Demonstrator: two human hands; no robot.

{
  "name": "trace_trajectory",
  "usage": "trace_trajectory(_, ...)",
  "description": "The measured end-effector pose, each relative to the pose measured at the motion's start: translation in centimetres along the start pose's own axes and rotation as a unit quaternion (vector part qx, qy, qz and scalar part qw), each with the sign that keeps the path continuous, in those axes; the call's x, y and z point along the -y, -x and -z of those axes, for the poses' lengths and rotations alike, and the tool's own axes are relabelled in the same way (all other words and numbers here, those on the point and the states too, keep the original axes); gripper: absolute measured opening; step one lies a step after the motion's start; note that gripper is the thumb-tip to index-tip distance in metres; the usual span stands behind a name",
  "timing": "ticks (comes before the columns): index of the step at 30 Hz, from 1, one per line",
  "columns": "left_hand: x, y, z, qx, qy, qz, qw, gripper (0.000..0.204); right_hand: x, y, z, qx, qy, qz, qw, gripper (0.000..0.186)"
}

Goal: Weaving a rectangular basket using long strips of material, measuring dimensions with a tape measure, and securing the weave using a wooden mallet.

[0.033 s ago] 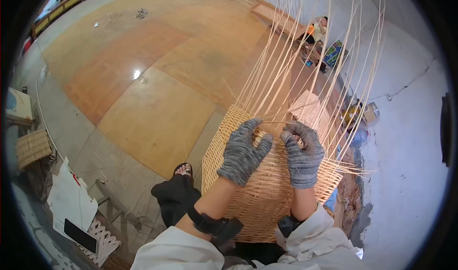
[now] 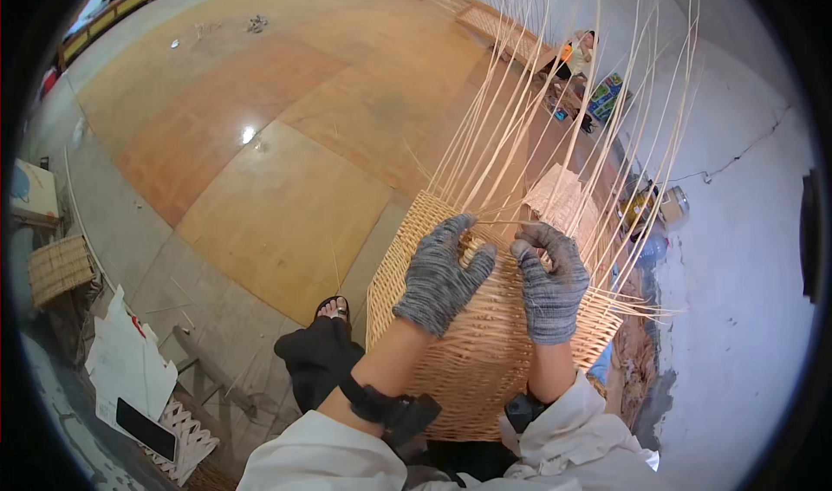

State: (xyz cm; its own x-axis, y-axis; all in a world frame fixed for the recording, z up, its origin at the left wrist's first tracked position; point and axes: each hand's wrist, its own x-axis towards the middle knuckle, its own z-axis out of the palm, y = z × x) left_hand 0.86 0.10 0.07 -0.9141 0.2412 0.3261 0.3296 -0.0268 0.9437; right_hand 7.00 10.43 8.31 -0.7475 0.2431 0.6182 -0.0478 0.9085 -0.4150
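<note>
A wicker basket [image 2: 472,344] of pale woven strands stands in front of my lap, with long upright stakes [image 2: 498,144] fanning away from its far edge. Both hands wear grey knit gloves and work at that edge. My left hand [image 2: 444,274] has its fingers bent over the weave, fingertips on a thin wicker strand [image 2: 498,222]; its thumb points toward the right hand. The strand runs across to my right hand [image 2: 552,279], whose thumb and fingers are curled together around its other end. The fingertips of both hands are partly hidden behind the weave.
Brown boards [image 2: 286,214] cover the floor ahead. A white wall [image 2: 737,214] rises at the right, with bottles and a box [image 2: 674,205] along its foot. Someone [image 2: 581,53] sits far back by the wall. At lower left lie white paper [image 2: 130,352] and a phone [image 2: 146,429].
</note>
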Motion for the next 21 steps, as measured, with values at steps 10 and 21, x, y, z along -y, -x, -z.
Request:
trace_trajectory(10,0.9,-0.5,0.7,0.013,0.023,-0.105,0.994,0.032,-1.2,-1.2,0.7,0.060,-0.006,0.058,0.996,0.020)
trace_trajectory(21,-0.1,0.7,-0.4,0.063,0.186,0.071,0.978,0.053,0.2,-6.2,-1.9,0.338,-0.083,0.301,0.888,0.018)
